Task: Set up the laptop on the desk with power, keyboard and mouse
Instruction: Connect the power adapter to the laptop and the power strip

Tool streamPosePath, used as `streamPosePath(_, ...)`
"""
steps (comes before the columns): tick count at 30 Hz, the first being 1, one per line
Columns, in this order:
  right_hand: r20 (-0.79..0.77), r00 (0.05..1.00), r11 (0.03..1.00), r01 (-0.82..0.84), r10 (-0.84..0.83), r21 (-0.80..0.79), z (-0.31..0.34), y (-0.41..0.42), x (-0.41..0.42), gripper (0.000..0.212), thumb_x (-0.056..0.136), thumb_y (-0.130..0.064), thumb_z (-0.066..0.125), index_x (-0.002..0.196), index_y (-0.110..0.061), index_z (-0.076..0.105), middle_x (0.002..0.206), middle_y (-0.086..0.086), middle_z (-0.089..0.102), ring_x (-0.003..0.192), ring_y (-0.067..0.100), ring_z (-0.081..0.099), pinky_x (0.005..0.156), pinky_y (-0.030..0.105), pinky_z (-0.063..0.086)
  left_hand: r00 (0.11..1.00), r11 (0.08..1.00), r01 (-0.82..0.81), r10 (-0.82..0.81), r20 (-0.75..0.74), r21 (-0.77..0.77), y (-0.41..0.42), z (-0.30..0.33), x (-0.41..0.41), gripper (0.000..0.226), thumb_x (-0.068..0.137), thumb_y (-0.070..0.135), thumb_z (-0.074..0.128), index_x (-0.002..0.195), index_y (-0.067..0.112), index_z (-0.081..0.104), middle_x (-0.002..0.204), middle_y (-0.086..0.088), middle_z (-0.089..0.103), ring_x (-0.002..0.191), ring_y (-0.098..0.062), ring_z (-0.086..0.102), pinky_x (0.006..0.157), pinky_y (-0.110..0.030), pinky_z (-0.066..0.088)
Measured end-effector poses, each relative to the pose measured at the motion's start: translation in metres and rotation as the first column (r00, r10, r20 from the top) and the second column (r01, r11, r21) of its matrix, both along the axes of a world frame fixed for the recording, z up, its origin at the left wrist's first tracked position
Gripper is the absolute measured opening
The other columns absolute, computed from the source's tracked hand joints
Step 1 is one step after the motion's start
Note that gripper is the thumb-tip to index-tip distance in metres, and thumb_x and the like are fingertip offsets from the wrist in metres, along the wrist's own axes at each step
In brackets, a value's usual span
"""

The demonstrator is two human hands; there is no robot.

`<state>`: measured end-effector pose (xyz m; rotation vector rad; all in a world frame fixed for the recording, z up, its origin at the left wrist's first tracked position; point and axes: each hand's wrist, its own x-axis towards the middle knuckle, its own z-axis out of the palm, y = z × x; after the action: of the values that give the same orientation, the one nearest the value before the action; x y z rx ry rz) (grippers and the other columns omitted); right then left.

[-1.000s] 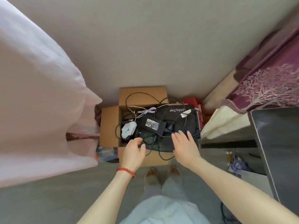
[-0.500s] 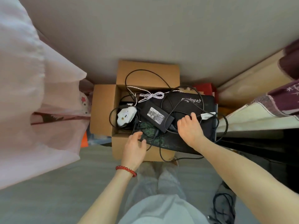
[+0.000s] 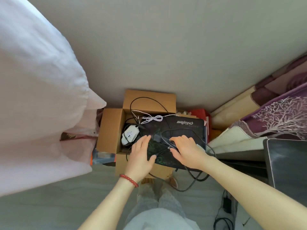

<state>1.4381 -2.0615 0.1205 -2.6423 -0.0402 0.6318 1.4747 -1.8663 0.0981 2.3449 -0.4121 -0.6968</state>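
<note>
An open cardboard box (image 3: 110,130) stands on the floor against the wall, its flaps folded outward. A black laptop (image 3: 186,130) lies flat across the box's right side, overhanging the right edge, lid closed, with inverted lettering near its far edge. A white mouse (image 3: 130,135) rests inside the box at the left edge, just beside the laptop. A white braided cable (image 3: 152,118), tied in a bundle, lies at the laptop's far left corner. Black power cables (image 3: 167,110) loop over the rear flap, cross the laptop lid and trail over the box's near edge to the floor.

Left hand (image 3: 141,156): flat, fingers extended and relaxed, palm down on the laptop's near left corner; it grips nothing. A red bead bracelet (image 3: 128,179) circles the wrist.

Right hand (image 3: 187,150): fingers curled over the laptop lid, with a black cable connector (image 3: 172,146) between thumb and fingers (the contact is partly hidden, so a firm grasp cannot be confirmed). A dark block (image 3: 157,137), possibly the power adapter, lies between the two hands on the lid.

A dark desk surface (image 3: 287,163) shows at the right edge of the view. White fabric (image 3: 41,97) fills the left side. A patterned purple bedcover (image 3: 279,115) lies to the right of the box.
</note>
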Motion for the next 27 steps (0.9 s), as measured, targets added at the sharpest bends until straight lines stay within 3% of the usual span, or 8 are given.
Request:
streamPosePath(3, 0.020, 0.996, 0.994, 0.085, -0.087, 0.072, 0.015, 0.005, -0.011, 0.049, 0.095, -0.036, 0.040, 0.138, -0.016, 0.029, 0.119, 0.009, 0.050, 0.103, 0.028, 0.044, 0.076, 0.030, 0.026, 0.989, 0.990, 0.138, -0.139, -0.048, -0.015, -0.019, 0.004, 0.012, 0.083, 0.085, 0.026, 0.061, 0.145, 0.030, 0.004, 0.156, 0.008, 0.005, 0.142, -0.016, 0.005, 0.114, -0.043, 0.019)
streamPosePath(5, 0.041, 0.993, 0.992, 0.107, -0.110, 0.059, 0.020, 0.005, -0.021, 0.055, 0.094, -0.037, 0.040, 0.142, -0.018, 0.021, 0.114, 0.007, 0.050, 0.098, 0.027, 0.045, 0.076, 0.028, 0.028, 0.979, 0.980, 0.188, -0.193, -0.068, -0.065, -0.035, 0.005, 0.022, 0.083, 0.084, 0.024, 0.063, 0.144, 0.032, 0.006, 0.156, 0.009, 0.007, 0.143, -0.015, 0.004, 0.114, -0.047, 0.019)
streamPosePath(9, 0.058, 0.975, 0.973, 0.208, -0.214, 0.094, 0.032, -0.001, -0.033, 0.059, 0.095, -0.036, 0.038, 0.145, -0.026, 0.008, 0.105, 0.002, 0.047, 0.089, 0.021, 0.045, 0.077, 0.033, 0.039, 0.948, 0.944, 0.317, -0.314, 0.042, -0.095, -0.054, 0.010, 0.029, 0.035, 0.086, 0.019, 0.060, 0.120, 0.024, 0.052, 0.132, 0.001, 0.053, 0.137, -0.019, 0.031, 0.112, -0.043, 0.028)
streamPosePath(14, 0.191, 0.961, 0.977, 0.180, -0.200, 0.116, 0.066, -0.010, -0.048, 0.050, 0.097, -0.024, 0.036, 0.143, -0.014, 0.020, 0.112, 0.007, 0.052, 0.099, 0.019, 0.049, 0.090, 0.036, 0.043, 0.922, 0.913, 0.370, -0.339, 0.185, -0.172, -0.066, 0.035, 0.019, 0.015, 0.091, 0.020, 0.052, 0.104, 0.014, 0.055, 0.105, -0.003, 0.058, 0.107, -0.020, 0.050, 0.092, -0.029, 0.039)
streamPosePath(17, 0.323, 0.927, 0.982, 0.176, -0.190, 0.074, 0.091, -0.020, -0.052, 0.044, 0.096, -0.018, 0.039, 0.138, -0.007, 0.031, 0.119, 0.011, 0.054, 0.108, 0.022, 0.053, 0.097, 0.028, 0.040, 0.883, 0.895, 0.413, -0.350, 0.313, -0.166, -0.071, 0.061, 0.019, 0.020, 0.093, 0.024, 0.048, 0.108, 0.011, 0.051, 0.102, -0.004, 0.054, 0.096, -0.021, 0.049, 0.081, -0.035, 0.044)
streamPosePath(20, 0.284, 0.865, 0.904, 0.355, -0.415, 0.237, 0.132, -0.033, -0.053, 0.043, 0.096, -0.021, 0.040, 0.138, -0.015, 0.030, 0.131, 0.003, 0.048, 0.117, 0.010, 0.046, 0.096, 0.012, 0.028, 0.843, 0.870, 0.449, -0.338, 0.417, -0.202, -0.083, 0.103, 0.030, 0.019, 0.094, 0.026, 0.045, 0.103, 0.011, 0.051, 0.096, -0.004, 0.054, 0.089, -0.021, 0.051, 0.070, -0.031, 0.041)
streamPosePath(23, 0.250, 0.745, 0.777, 0.531, -0.618, 0.337, 0.177, -0.045, -0.060, 0.040, 0.095, -0.027, 0.043, 0.134, -0.022, 0.034, 0.131, -0.003, 0.049, 0.120, 0.008, 0.045, 0.101, 0.025, 0.036, 0.813, 0.839, 0.485, -0.329, 0.480, -0.247, -0.100, 0.157, 0.035, 0.015, 0.093, 0.023, 0.045, 0.089, 0.010, 0.049, 0.081, -0.002, 0.053, 0.076, -0.026, 0.054, 0.058, -0.024, 0.026)
streamPosePath(27, 0.322, 0.629, 0.707, 0.615, -0.707, 0.350, 0.240, -0.058, -0.083, 0.043, 0.096, -0.030, 0.040, 0.137, -0.024, 0.027, 0.136, 0.001, 0.045, 0.125, 0.014, 0.042, 0.104, 0.032, 0.034, 0.791, 0.769, 0.548, -0.348, 0.502, -0.330, -0.131, 0.225, 0.023, 0.019, 0.093, 0.020, 0.045, 0.076, 0.017, 0.038, 0.073, 0.001, 0.051, 0.070, -0.032, 0.053, 0.059, -0.029, 0.030)
